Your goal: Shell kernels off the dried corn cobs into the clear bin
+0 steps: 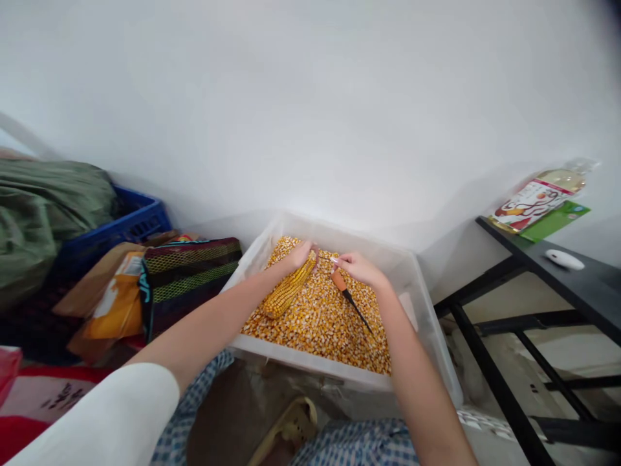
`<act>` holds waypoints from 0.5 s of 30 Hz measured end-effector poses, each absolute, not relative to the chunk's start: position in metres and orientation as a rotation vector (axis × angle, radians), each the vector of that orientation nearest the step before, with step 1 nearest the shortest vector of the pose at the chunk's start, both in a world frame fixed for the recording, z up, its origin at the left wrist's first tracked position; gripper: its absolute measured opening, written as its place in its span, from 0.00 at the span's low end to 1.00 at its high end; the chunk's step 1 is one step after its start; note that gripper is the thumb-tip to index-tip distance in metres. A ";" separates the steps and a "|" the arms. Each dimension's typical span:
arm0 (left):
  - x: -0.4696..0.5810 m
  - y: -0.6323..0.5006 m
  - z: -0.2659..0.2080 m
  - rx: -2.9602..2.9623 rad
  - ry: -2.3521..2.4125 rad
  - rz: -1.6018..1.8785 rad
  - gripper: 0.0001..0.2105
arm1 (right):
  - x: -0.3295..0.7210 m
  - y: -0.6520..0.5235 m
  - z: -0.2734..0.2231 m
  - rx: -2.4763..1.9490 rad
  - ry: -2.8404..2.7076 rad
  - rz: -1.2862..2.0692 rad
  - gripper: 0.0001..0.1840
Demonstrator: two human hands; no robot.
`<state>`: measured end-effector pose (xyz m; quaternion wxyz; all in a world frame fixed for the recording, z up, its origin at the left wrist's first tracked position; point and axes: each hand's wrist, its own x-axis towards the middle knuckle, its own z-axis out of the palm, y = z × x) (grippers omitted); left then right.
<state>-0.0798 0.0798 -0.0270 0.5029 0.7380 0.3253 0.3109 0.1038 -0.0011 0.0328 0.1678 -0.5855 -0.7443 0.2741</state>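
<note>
A translucent plastic bin in front of me holds a bed of loose yellow corn kernels. Over the kernels on the left lies a corn cob with its rows of kernels on. My left hand is closed at the cob's far end, its fingers partly hidden. Just to the right, my right hand pinches something small and thin, pale near the fingertips, with a fine dark line running toward the left hand. Below that hand a pointed tool with an orange handle and dark shaft rests on the kernels.
A white wall rises behind the bin. At left are a blue crate under green cloth, and a dark striped mesh bag. On the right, a black-framed table carries an oil bottle and a white mouse-shaped object.
</note>
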 end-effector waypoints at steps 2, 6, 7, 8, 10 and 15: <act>-0.080 0.081 -0.030 1.737 0.792 0.760 0.23 | 0.099 -0.001 0.031 -1.676 -2.100 0.742 0.23; -0.080 0.081 -0.031 1.734 0.834 0.807 0.22 | 0.093 -0.002 0.029 -1.654 -2.110 0.740 0.23; -0.080 0.081 -0.031 1.733 0.839 0.810 0.22 | 0.092 -0.002 0.029 -1.648 -2.109 0.736 0.23; -0.080 0.080 -0.030 1.731 0.845 0.807 0.22 | 0.092 -0.002 0.029 -1.645 -2.101 0.728 0.23; -0.081 0.079 -0.029 1.741 0.868 0.800 0.22 | 0.091 -0.002 0.027 -1.643 -2.090 0.722 0.22; -0.082 0.078 -0.027 1.813 0.913 0.859 0.22 | 0.086 0.000 0.018 -1.644 -2.146 0.761 0.20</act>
